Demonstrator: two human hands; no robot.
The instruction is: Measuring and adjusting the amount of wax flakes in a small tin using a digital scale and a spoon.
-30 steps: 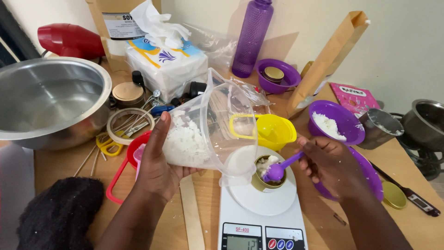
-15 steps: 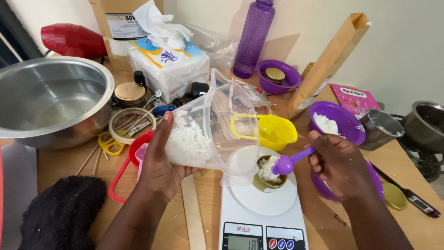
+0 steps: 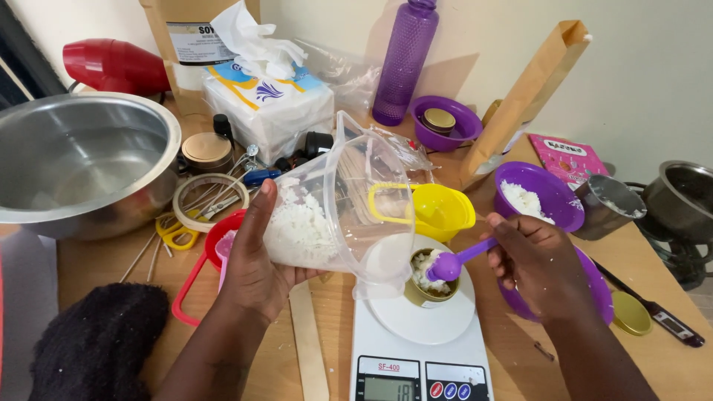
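A clear, shiny plastic jug point(image 3: 338, 204) with white, crumbly flakes is seen. A smooth purple plastic spoon point(image 3: 460, 261) is dipped in a small gold metal tin point(image 3: 427, 278). The counter point(image 3: 96, 263) is matt wood. A big bowl point(image 3: 78, 160) is made of shiny metal.

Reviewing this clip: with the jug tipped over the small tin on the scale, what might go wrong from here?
1. The left hand holds the clear jug tilted, its spout above the gold tin; the white flakes could slide out at once and overshoot.
2. The tin is small and already nearly full, with the purple spoon in the right hand at its mouth, so flakes may spill onto the white scale.
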